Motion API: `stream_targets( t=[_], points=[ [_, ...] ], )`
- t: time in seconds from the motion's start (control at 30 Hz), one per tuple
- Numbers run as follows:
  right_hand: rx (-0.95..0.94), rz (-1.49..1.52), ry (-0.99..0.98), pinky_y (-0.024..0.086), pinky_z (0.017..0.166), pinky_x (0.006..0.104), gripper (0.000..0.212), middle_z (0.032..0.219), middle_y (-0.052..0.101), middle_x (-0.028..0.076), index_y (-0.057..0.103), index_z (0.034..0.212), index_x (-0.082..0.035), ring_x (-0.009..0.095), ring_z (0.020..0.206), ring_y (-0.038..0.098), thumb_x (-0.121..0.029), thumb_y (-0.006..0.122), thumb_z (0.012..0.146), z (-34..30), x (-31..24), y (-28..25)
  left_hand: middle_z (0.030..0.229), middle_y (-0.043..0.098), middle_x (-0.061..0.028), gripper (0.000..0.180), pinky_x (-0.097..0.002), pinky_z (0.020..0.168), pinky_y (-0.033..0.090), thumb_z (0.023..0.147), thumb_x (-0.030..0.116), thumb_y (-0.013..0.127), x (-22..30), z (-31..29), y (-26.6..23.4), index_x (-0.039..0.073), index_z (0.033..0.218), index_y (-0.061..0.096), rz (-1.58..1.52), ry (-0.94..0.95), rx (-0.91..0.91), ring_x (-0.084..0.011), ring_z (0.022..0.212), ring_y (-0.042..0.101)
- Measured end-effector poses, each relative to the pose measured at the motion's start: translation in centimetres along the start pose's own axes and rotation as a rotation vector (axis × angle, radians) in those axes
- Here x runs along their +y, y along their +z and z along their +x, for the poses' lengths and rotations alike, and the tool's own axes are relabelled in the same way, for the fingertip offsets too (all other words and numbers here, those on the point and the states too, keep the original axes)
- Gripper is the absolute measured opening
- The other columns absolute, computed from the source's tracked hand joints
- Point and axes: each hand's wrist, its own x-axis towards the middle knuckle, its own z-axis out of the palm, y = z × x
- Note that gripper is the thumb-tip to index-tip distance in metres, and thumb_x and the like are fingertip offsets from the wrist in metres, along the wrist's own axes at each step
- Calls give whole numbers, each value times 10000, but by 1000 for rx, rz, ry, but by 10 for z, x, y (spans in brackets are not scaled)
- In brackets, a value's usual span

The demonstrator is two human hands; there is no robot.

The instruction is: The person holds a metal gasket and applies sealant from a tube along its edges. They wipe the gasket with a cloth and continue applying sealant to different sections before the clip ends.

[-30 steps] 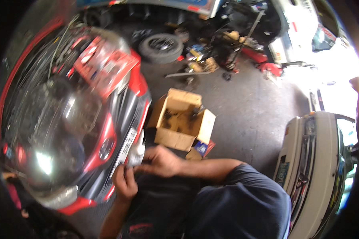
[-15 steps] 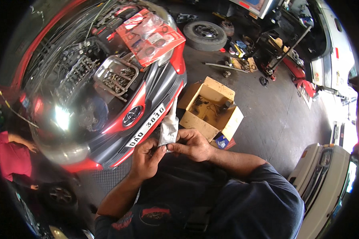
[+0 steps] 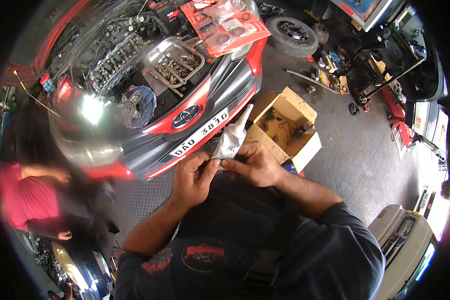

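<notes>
Left hand [image 3: 192,177], right hand [image 3: 257,165]: both grips pinched closed on tail of white squeeze tube [image 3: 231,141], before red car [image 3: 222,91]. Flattening looks part-done: tail creased, body bulging.

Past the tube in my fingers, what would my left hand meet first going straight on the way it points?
Past the tube, the left hand would probably meet the red car's front bumper near the number plate, though depth is unclear here.
</notes>
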Motion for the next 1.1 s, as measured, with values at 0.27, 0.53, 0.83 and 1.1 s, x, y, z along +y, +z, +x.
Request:
stream_targets(
  t=[0.27, 0.53, 0.83, 1.1],
  points=[
    [132, 17, 60, 525, 641, 279, 270, 851, 708, 70, 675, 1029, 22, 99, 706, 638, -236, 669, 948, 15, 4, 7, 775, 628, -3, 141, -220, 625, 448, 956, 132, 625, -20, 7, -3, -8, 944, 639, -310, -195, -46, -51, 687, 555],
    [148, -495, -79, 517, 823, 387, 390, 971, 716, 128, 680, 1092, -76, 245, 894, 682, -355, 767, 834, 16, 27, 1, 781, 597, -207, 135, -427, 650, 465, 879, 117, 627, -31, -9, 0, -5, 884, 570, 102, 48, 42, -387, 736, 608],
    [-45, -60, 22, 526, 797, 327, 274, 987, 700, 68, 630, 1066, -13, 156, 891, 650, -52, 760, 827, 57, 38, 21, 841, 602, -208, 182, -458, 707, 464, 871, 160, 641, -53, -31, -18, -3, 902, 566, 122, 2, 144, -405, 827, 609],
    [-500, -446, 55, 500, 785, 312, 304, 945, 685, 54, 655, 1034, 1, 150, 876, 622, -179, 780, 823, 136, 31, 117, 777, 621, -178, 248, -440, 667, 478, 901, 265, 665, -79, -113, -89, 23, 933, 619, 152, -223, 443, -381, 753, 627]
  ],
)
